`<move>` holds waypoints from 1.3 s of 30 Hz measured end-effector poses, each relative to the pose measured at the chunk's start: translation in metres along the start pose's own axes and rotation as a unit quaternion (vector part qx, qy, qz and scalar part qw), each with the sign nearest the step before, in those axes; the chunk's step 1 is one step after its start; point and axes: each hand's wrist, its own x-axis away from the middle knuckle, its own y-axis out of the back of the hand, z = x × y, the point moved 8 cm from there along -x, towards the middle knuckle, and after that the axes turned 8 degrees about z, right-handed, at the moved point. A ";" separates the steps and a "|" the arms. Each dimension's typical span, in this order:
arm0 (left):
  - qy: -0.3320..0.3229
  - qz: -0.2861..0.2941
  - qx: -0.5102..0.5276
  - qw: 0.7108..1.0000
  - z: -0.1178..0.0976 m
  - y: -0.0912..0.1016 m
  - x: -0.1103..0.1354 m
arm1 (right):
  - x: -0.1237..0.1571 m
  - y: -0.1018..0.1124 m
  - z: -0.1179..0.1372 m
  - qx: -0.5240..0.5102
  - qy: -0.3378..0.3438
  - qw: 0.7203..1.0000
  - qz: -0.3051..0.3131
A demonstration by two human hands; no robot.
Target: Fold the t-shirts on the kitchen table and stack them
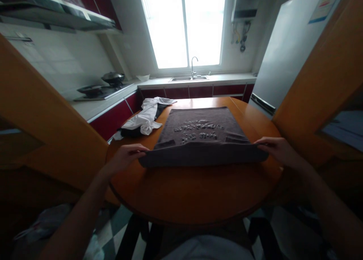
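Observation:
A dark grey T-shirt point(198, 120) with raised lettering lies flat on the round wooden table point(195, 195). Its near edge is lifted and stretched between both hands, so a smooth band of cloth faces me. Fingers of my left hand point(129, 153) pinch the left corner of that edge. At the opposite corner, my right hand point(276, 148) grips the cloth with thumb and fingers. Small folded parts, perhaps sleeves, show just behind the raised edge on both sides.
White and black clothes point(144, 118) lie crumpled at the table's far left. Beyond are a counter with a sink point(190, 78), a stove with pans point(113, 78) and a fridge point(286, 52) at right. A plastic bag point(47, 220) sits on the floor at lower left.

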 end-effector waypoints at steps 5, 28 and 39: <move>0.034 -0.074 -0.005 0.997 0.014 0.025 -0.054 | -0.073 0.026 -0.018 -0.010 -0.005 0.999 -0.039; 0.089 -0.214 -0.047 0.972 0.093 0.006 -0.166 | -0.184 -0.005 -0.092 -0.048 -0.074 0.988 -0.131; 0.075 -0.210 -0.059 0.973 0.108 -0.009 -0.174 | -0.195 -0.028 -0.116 -0.022 -0.107 0.989 -0.099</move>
